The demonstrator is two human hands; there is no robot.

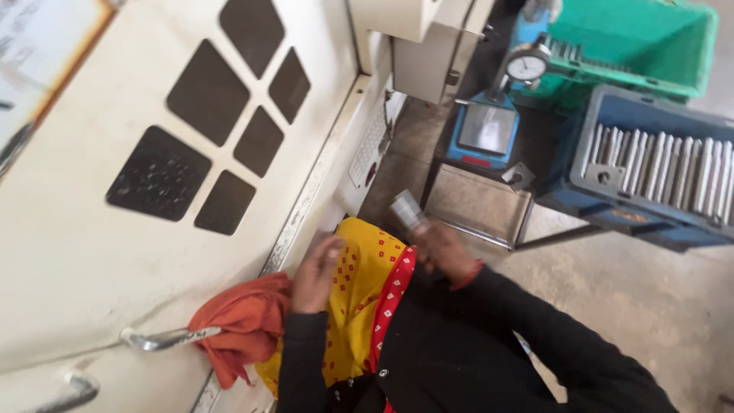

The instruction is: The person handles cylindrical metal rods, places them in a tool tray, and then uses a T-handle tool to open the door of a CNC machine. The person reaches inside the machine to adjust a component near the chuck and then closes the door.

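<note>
A short metal cylinder (pixel 407 209) was gripped in the right hand (pixel 443 252), its fingers closed around the lower end while the rest stood out above them, blurred. The left hand (pixel 316 274) was laid on yellow dotted cloth (pixel 365 283), fingers loosely together, beside an orange rag (pixel 241 325)

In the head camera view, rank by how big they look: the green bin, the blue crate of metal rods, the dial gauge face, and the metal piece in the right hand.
1. Blue crate and green bin: both cut off, unsure.
2. Metal piece.
3. Dial gauge face, farther away.
</note>
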